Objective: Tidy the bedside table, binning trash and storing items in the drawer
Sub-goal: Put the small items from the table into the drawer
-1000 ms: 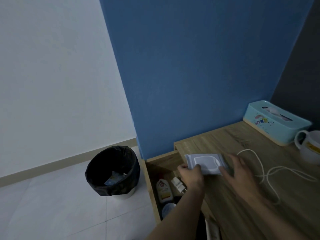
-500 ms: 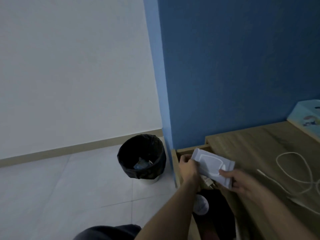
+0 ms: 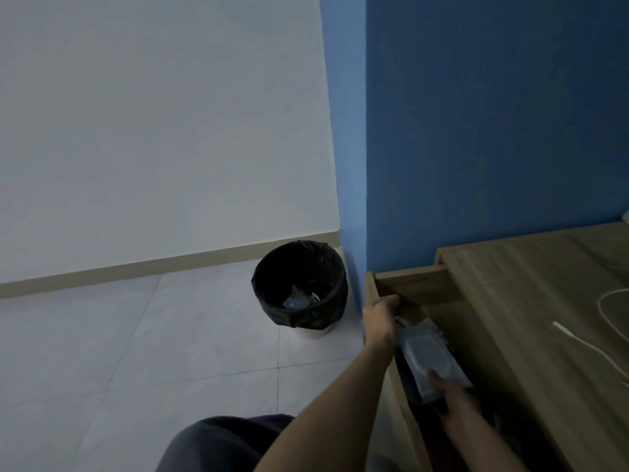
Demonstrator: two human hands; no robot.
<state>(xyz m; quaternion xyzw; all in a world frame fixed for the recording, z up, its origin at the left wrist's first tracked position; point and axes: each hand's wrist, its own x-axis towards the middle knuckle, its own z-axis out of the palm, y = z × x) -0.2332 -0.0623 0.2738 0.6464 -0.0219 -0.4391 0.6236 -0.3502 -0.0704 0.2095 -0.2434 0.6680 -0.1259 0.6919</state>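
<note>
Moved: wipes pack (image 3: 430,361), down into drawer (image 3: 415,284)
Right hand (image 3: 454,396): pinches pack's near end
Left hand (image 3: 379,318): drawer's far-left corner, grip unclear

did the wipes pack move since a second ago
Yes. The wipes pack went from the bedside table top down into the open drawer, below the top's edge, with the right hand holding its near end.

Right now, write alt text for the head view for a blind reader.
A person's right hand holds a white wipes pack in the bedside table's open drawer, the left hand at the drawer's outer edge. A black-lined bin stands on the tiled floor nearby; a white cable lies on the tabletop.
</note>
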